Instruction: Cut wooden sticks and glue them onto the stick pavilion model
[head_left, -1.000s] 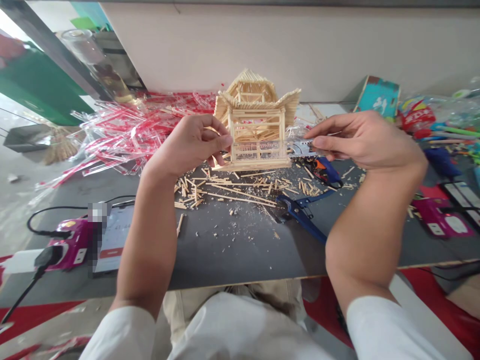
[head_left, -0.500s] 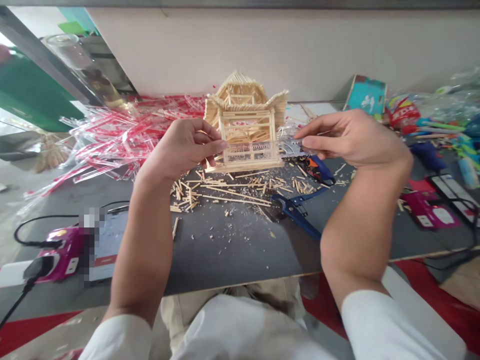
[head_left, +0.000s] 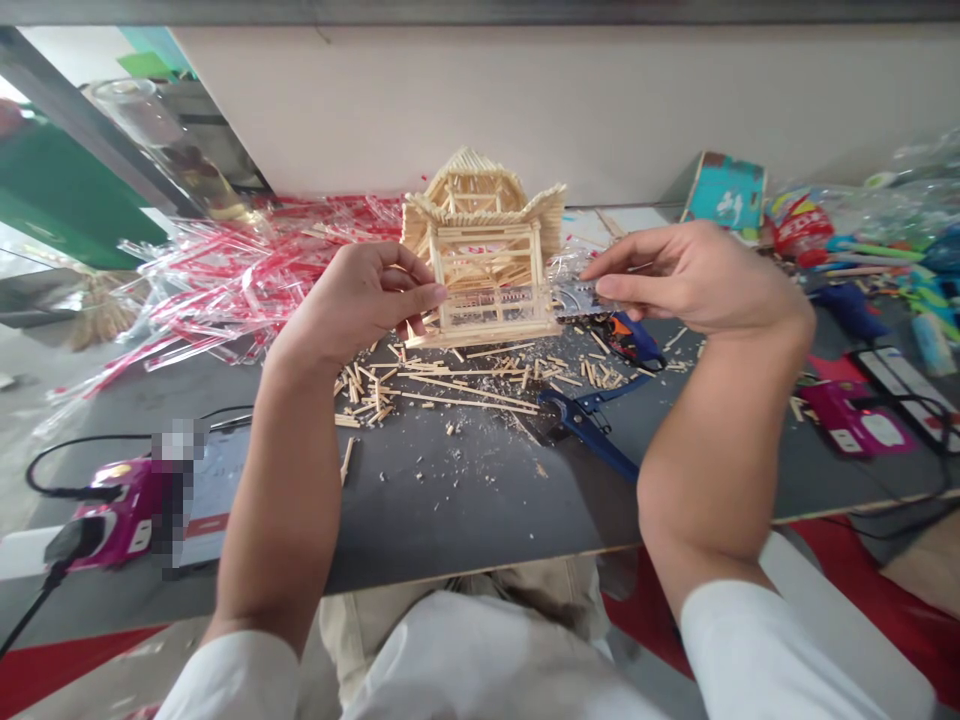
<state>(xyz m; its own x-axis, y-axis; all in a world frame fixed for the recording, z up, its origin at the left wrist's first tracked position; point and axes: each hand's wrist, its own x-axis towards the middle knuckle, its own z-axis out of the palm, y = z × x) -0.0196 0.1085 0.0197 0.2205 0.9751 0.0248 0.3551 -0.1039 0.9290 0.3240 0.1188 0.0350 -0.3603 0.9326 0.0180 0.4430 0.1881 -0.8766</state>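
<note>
A model house of thin wooden sticks (head_left: 487,235) stands upright at the far middle of the dark table, with a flared roof. My left hand (head_left: 386,290) grips its left front post between thumb and fingers. A clear strip with dark teeth-like marks (head_left: 499,302) runs across the lower front of the model. To the right of the model my right hand (head_left: 660,275) is closed in a pinch, on a clear flat piece with dark marks (head_left: 576,298). Whether this piece and the strip are one thing is hard to tell.
Cut sticks (head_left: 465,385) and crumbs lie before the model. Blue-handled pliers (head_left: 592,430) rest right of them. Red and clear packaging (head_left: 225,270) is heaped at left. Purple power sockets (head_left: 124,510) and a tablet (head_left: 214,490) lie front left; another purple socket (head_left: 862,420) is at right.
The whole view has shifted slightly. Both hands keep the same hold, and the model stands as before.
</note>
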